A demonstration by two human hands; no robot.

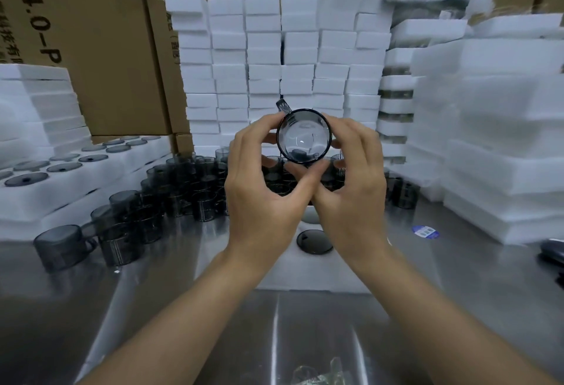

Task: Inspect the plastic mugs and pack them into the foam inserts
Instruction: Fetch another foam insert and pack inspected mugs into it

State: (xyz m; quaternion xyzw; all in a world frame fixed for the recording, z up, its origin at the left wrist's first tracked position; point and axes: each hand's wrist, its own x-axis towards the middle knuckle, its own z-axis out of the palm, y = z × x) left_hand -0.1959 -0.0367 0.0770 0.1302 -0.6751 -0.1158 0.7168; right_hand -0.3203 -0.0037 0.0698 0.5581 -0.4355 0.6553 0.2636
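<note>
A smoky transparent plastic mug (303, 135) is held up at chest height with its mouth facing me and its handle pointing up-left. My left hand (262, 183) grips its left side, and my right hand (351, 180) grips its right side; both thumbs meet under the rim. Below my hands lies a white foam insert (308, 271) with one mug (314, 242) seated in a hole. A crowd of loose grey mugs (171, 189) stands on the steel table to the left and behind my hands.
Filled foam inserts (61, 171) are stacked at the left. Foam blocks (274, 58) form a wall at the back, and more foam stacks (494, 128) rise at the right. Cardboard boxes (91, 33) stand behind. A blue sticker (424, 231) lies on the table (183, 308).
</note>
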